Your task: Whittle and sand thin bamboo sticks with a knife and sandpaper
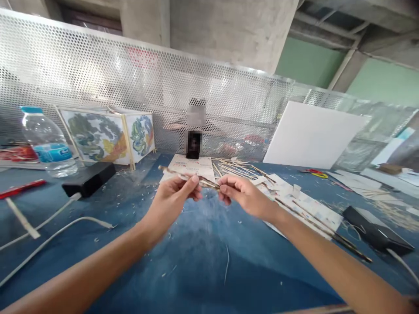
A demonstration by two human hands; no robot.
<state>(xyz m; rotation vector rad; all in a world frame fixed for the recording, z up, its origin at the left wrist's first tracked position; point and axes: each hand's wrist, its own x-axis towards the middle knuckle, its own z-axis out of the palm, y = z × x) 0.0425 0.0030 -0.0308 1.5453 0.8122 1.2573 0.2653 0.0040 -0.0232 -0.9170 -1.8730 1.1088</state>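
Observation:
Both hands meet above the middle of the blue table (203, 253). My left hand (180, 189) pinches a thin brownish stick (207, 181) between thumb and fingers; its pale end sticks out to the left. Around the stick's right end, the fingers of my right hand (240, 194) are closed. Behind the hands lie a printed paper sheet (193, 164) and a pile of thin wooden sticks (237, 168). To the right, long brown sticks (314, 220) rest on a stained white sheet (306, 198).
Left: a water bottle (54, 146), a painted panel box (101, 137), a black power block (89, 179), white cables and a red tool (22, 188). Right: a white board (312, 135), scissors (317, 173) and another black block (378, 231). A perforated metal screen (225, 104) stands behind.

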